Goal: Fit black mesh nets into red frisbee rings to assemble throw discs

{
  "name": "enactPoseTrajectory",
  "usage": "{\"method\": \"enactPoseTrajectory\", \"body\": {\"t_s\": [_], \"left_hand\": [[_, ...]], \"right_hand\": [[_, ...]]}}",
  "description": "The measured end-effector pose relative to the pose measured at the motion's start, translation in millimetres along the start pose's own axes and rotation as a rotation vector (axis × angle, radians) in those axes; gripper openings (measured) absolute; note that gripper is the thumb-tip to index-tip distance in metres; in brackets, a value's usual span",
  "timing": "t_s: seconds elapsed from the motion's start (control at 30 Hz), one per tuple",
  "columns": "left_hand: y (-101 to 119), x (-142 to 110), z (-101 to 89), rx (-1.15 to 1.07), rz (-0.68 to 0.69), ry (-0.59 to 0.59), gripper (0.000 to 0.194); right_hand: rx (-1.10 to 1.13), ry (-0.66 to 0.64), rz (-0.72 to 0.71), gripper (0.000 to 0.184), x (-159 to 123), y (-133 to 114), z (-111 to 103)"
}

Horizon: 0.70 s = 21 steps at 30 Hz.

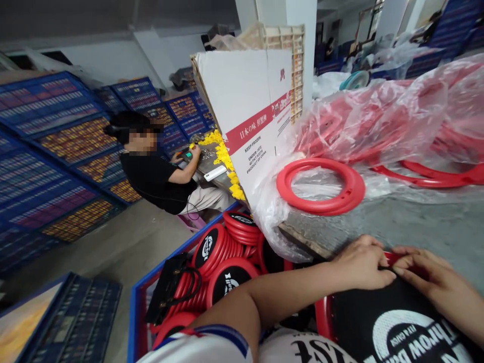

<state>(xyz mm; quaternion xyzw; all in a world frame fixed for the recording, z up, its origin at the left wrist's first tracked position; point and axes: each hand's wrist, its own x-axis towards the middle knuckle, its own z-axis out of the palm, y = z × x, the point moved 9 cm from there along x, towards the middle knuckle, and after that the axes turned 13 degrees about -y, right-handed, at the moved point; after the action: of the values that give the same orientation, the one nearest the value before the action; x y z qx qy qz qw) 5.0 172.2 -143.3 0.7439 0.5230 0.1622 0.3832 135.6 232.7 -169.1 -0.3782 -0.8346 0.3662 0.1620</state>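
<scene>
At the lower right lies a large black-faced throwing disc (378,307) with a red rim and white "Throw" lettering, close against my body. My left hand (365,264) is closed on its far edge, fingers bent over the rim and thumb on the black cloth. Just beside it, my right hand (427,269) pinches the same edge between thumb and fingers. A bit of red rim shows between the two hands. Beyond them, a few stacked red rings (321,186) rest on the grey table (408,217).
A blue crate (133,312) on my left holds several finished-looking discs (230,280) and a black bag (172,285). A white carton (242,85) stands upright at the table's end. Plastic-wrapped red rings (378,116) cover the back. A co-worker (159,171) sits beyond, near yellow pieces (223,151).
</scene>
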Motion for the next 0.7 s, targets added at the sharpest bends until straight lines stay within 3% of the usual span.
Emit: {"method": "enactPoseTrajectory", "body": {"t_s": [0.47, 0.7], "left_hand": [[-3, -2, -2.4, -0.169, 0.017, 0.080, 0.013], [6, -10, -9.8, -0.098, 0.065, 0.152, 0.010]], "right_hand": [[0.003, -0.029, -0.007, 0.020, -2, 5, 3], [0.031, -0.017, 0.036, 0.017, -7, -29, -5]]}}
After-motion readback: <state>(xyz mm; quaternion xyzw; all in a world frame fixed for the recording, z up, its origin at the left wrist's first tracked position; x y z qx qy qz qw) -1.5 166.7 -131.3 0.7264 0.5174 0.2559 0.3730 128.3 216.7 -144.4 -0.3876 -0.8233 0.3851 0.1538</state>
